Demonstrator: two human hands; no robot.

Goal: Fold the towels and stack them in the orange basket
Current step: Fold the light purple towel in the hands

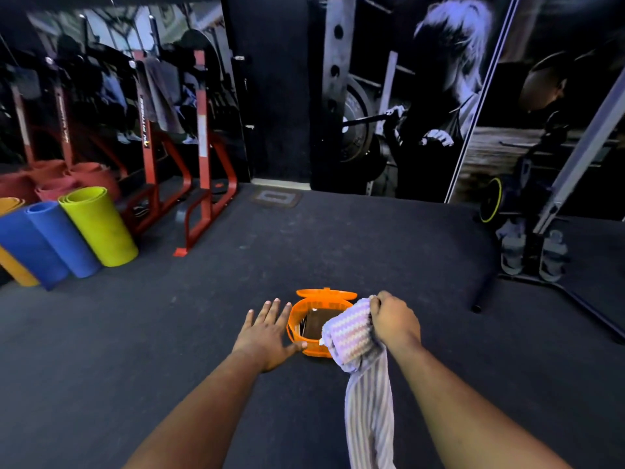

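Partly done: one striped towel on its way to the orange basket.
Right fingers (380,301) clamp the towel (351,336), unfolded, draped over the basket (313,348); left fingers (270,311) spread beside its rim; something dark already lies inside.

We are in a gym: we see rolled-up mats (98,225), red metal racks (203,147), a dark soft floor (304,238) and a big weightlifting wall picture (406,103)

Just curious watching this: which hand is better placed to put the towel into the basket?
The right hand: its fingers grip the towel beside the orange basket. The left hand is empty.
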